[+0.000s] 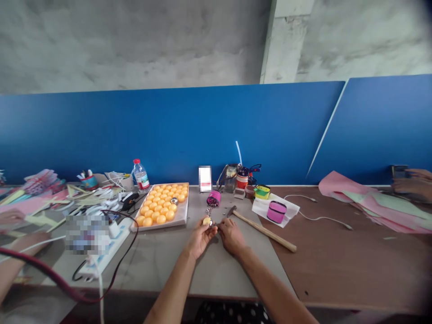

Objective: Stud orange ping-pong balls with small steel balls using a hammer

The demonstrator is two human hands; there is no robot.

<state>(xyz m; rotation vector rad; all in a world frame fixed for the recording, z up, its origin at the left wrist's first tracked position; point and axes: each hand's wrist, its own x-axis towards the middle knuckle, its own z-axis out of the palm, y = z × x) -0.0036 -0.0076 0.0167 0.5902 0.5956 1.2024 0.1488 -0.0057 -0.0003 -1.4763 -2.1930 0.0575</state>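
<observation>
My left hand point(200, 236) is closed round a small yellow ball point(206, 221), holding it just above the grey table. My right hand point(231, 234) lies close beside it with fingers pinched towards the ball; what it holds is too small to make out. Small metal bits point(209, 210) lie just beyond the hands, spilled from a tipped pink tin point(213, 198). A white tray point(182, 219) of several yellow balls sits to the left. A wooden-handled hammer point(263, 230) lies right of my right hand.
A power strip point(107, 248) with cables, a water bottle point(141, 176), paper scraps and a pen cup are on the left. Cups and a pink case point(276, 211) stand at the back. Other people's hands show at far left point(10, 217) and far right point(410, 184). A blue partition runs behind.
</observation>
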